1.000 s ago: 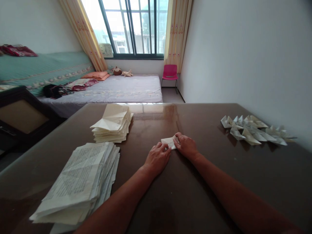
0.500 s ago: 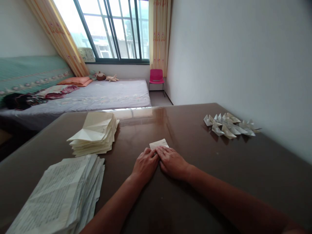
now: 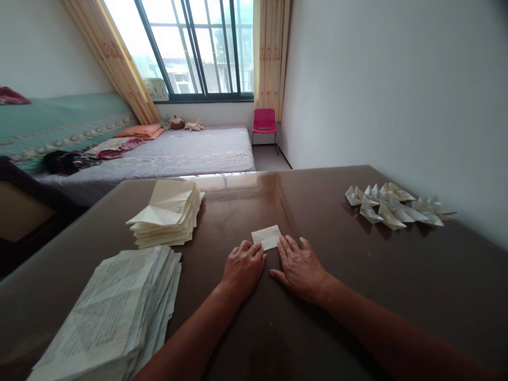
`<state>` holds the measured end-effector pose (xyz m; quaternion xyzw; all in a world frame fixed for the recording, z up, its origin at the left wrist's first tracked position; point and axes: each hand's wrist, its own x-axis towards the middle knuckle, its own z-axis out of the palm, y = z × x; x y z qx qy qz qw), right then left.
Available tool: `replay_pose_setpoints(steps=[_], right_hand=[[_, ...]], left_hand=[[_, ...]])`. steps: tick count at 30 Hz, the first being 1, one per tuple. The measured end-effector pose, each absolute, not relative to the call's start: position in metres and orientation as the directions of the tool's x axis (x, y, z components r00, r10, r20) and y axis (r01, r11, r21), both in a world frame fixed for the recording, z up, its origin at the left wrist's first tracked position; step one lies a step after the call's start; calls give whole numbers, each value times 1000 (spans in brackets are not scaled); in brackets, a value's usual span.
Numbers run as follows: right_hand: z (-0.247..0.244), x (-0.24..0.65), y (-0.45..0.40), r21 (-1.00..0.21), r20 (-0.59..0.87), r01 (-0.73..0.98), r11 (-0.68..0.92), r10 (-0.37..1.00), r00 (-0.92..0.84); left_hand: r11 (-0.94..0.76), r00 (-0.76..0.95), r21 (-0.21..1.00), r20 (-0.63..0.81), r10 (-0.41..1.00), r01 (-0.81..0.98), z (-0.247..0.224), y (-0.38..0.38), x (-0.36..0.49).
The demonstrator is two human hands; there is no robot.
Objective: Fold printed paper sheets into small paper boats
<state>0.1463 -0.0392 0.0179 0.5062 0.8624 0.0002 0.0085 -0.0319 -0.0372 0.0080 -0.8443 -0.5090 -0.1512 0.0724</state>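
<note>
A small folded piece of cream paper (image 3: 266, 237) lies flat on the brown glossy table (image 3: 337, 328). My left hand (image 3: 244, 267) is at its lower left corner, fingers curled together and closed on that edge. At the paper's right edge rests my right hand (image 3: 304, 267), palm down, with fingers stretched out and the thumb apart; its fingertips touch the paper. The underside of the paper and the left thumb are hidden.
On the left stand a stack of cream folded sheets (image 3: 170, 211) and, nearer, a stack of printed sheets (image 3: 103, 312). Several folded paper boats (image 3: 397, 206) sit at the right. Beyond the table are a bed (image 3: 198, 151) and a pink chair (image 3: 264, 121).
My right hand has slid rightward along the paper and its fingers have spread, so more of the paper shows. My left hand stays at the lower left corner. The view has shifted slightly left.
</note>
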Motion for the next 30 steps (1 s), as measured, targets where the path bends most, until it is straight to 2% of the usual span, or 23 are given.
replay_pose_setpoints(steps=[4,10,17,23,28,30], right_hand=[[19,142,-38,24,33,896,444,895,-445],[5,136,-32,-42,161,755,654,750,-641],[8,136,-28,19,146,876,482,865,-479],[-2,138,-28,-75,191,724,685,723,-664],[-11,136,-24,-42,191,854,519,843,-503],[-12,137,-24,-38,183,848,528,838,-513]], left_hand=[[-430,394,34,341,854,902,7,-36,-34],[-539,485,99,323,812,836,0,-30,-36],[-452,398,96,338,853,887,-3,-30,-37],[-402,345,87,370,863,912,-13,-26,-38],[-357,305,72,380,873,931,-19,-25,-39],[-355,307,67,372,876,932,-18,-25,-39]])
